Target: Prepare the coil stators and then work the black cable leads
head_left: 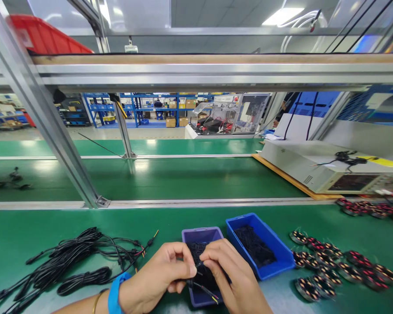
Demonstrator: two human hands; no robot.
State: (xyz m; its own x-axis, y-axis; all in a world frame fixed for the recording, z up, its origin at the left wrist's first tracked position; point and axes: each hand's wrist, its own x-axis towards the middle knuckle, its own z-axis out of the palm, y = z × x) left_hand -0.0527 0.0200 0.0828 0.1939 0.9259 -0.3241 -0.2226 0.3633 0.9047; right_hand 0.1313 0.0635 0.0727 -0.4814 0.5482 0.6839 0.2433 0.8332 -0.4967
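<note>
Left hand (163,274) and right hand (231,272) pinch a thin wire (206,291) between fingertips, just above the small tray (199,233) — light and limp, I judge, best gripped close to its bare end.

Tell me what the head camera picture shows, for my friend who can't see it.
The left hand and right hand pinch a thin wire over a purple bin on a green bench. A blue bin sits beside it, black cables lie left, round coiled parts right.
</note>
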